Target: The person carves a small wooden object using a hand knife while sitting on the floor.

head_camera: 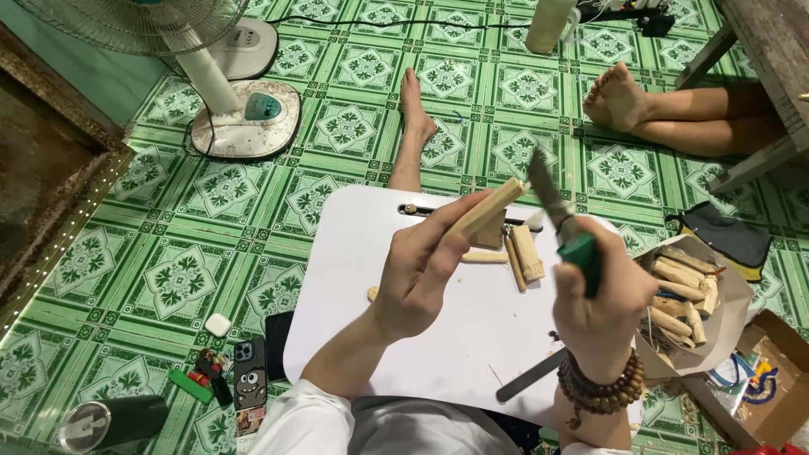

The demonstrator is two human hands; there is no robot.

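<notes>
My left hand (421, 270) grips a pale wooden stick (489, 209), held up at a slant over a white lap table (354, 278). My right hand (600, 297) is closed on the green handle of a knife (556, 211); its blade points up and to the left, its tip just right of the stick's upper end. Under both hands, several short wood pieces (522, 253) lie on the white table. A bead bracelet circles my right wrist.
A paper bag of wood pieces (683, 295) sits to the right, a cardboard box (771, 371) beside it. Two fan bases (249, 118) stand at the upper left. Phones (250, 371) and a dark tumbler (109, 421) lie at the lower left. Another person's feet (619, 97) rest at the upper right.
</notes>
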